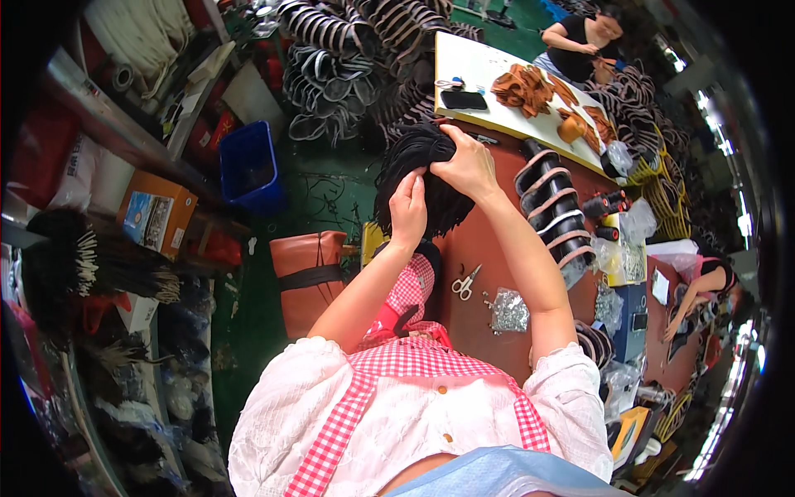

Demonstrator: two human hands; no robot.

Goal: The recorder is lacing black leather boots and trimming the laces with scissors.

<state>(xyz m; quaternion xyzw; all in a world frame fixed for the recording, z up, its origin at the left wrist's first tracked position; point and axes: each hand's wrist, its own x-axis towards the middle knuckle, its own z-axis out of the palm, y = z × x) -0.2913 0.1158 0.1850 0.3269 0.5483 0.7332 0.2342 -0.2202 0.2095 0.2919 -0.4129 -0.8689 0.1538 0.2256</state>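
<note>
I have both hands raised over the reddish-brown desk (480,248), working a thick bundle of black cords (418,178) held in the air above its near left corner. My right hand (465,161) is clenched around the top of the bundle, where the strands bunch into a knot-like head; I judge this grip carries the weight so the rest can hang straight. My left hand (407,209) sits just below and to the left, its fingers (411,184) pinched into the strands beside the right hand, apparently separating or gathering a few of them. The loose ends fall away beneath both hands toward the desk's left edge.

On the desk below my right forearm lie small scissors (465,282) and, just beside them, a clear bag of small metal pieces (509,311), both close by, likely kept within reach. Along the right edge stands a row of black and tan sandal soles (553,207), stacked on edge. A pale board (497,83) at the far end carries a dark phone (464,99) and a heap of orange-brown straps (526,87). Beyond it another person (584,41) sits bent over their own work. On the green floor to the left stands a blue bin (248,166).
</note>
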